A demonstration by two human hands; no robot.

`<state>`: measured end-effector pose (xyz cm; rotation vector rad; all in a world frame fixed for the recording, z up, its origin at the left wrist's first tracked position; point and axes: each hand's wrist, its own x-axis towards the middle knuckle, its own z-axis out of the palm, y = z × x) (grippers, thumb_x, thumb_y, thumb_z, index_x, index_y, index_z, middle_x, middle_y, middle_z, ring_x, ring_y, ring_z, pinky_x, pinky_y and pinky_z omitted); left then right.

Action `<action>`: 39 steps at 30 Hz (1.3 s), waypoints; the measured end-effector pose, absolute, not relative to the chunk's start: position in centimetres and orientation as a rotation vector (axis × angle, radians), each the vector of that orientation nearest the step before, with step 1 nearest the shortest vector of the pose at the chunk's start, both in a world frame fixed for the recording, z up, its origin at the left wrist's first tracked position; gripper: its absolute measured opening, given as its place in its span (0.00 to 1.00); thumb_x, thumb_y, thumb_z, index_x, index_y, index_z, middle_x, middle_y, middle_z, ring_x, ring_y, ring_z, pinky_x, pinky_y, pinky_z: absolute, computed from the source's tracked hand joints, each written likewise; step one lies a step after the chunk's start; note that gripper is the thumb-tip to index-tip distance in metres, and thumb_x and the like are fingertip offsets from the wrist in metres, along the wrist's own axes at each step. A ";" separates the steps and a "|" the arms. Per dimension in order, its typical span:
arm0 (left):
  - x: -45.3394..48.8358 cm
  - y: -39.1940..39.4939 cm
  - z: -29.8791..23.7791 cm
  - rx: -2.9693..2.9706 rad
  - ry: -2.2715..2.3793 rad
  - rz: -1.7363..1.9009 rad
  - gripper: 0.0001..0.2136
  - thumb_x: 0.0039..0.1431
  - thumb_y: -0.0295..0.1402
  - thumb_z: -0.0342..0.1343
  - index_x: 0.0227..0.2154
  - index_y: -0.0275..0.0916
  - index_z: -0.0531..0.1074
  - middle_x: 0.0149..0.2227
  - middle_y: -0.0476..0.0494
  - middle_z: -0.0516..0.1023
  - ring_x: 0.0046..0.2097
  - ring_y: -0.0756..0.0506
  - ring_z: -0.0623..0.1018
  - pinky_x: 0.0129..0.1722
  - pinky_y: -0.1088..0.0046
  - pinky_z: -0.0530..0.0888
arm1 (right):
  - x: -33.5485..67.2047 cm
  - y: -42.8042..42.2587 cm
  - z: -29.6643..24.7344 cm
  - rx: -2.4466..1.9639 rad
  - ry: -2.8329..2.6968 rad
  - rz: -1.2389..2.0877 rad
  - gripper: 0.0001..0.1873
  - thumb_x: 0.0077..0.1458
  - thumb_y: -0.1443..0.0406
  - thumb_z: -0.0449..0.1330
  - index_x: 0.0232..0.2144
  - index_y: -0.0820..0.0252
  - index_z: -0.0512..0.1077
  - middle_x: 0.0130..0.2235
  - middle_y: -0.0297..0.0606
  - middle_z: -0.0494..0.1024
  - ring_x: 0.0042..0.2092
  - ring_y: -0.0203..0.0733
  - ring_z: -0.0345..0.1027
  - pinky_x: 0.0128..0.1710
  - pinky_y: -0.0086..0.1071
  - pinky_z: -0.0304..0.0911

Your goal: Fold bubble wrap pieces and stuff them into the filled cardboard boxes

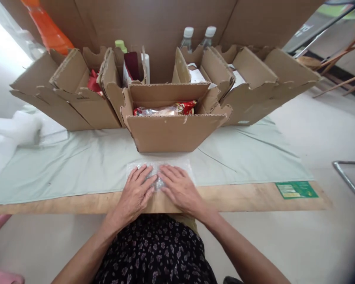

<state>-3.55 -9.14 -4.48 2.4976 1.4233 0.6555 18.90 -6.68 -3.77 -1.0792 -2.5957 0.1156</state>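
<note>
A: What carries everything?
B: A broad wooden surface (239,197), mostly covered by a pale green cloth (88,165). Open, brown cardboard boxes (254,98) stand along its far side.
A: And nearer?
B: One open, brown cardboard box in front (177,134), at the middle, with a shiny red-and-clear plastic packet (186,107) showing inside.
A: Where's the thing being handled?
B: Just near of that box: a clear, flat sheet of bubble wrap (156,168). I can't tell whether anything is under it.
A: And the grip?
B: Wide on both sides, pinching nothing. The left hand (139,187) lies palm down on the left part, the right hand (177,185) on the right.
A: Which step is that?
B: Pressing or smoothing the sheet, I'd judge.
A: What does the next move call for?
B: Even pressure to flatten it; lifting would need fingertips under an edge.
</note>
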 end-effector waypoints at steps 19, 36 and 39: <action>-7.6 -6.2 -2.6 2.096 1.811 0.766 0.06 0.59 0.34 0.56 0.35 0.39 0.75 0.60 0.31 0.76 0.68 0.28 0.68 0.65 0.44 0.68 | 23.9 -4.5 -1.8 -1.469 -1.837 0.653 0.05 0.62 0.61 0.60 0.35 0.55 0.72 0.39 0.39 0.82 0.40 0.45 0.76 0.43 0.41 0.69; -7.2 -5.4 -1.5 2.005 1.785 0.623 0.24 0.62 0.31 0.54 0.62 0.40 0.69 0.39 0.45 0.85 0.35 0.45 0.81 0.38 0.67 0.77 | 24.8 -5.5 -1.2 -1.524 -1.835 0.869 0.29 0.62 0.62 0.59 0.64 0.58 0.70 0.30 0.31 0.75 0.28 0.36 0.67 0.32 0.31 0.69; -7.3 -4.2 -1.1 2.224 1.786 0.588 0.23 0.62 0.28 0.53 0.60 0.38 0.71 0.40 0.43 0.85 0.40 0.42 0.83 0.42 0.65 0.78 | 24.6 -7.2 0.2 -1.441 -1.917 1.028 0.29 0.63 0.63 0.57 0.66 0.54 0.69 0.28 0.28 0.76 0.24 0.34 0.65 0.26 0.27 0.67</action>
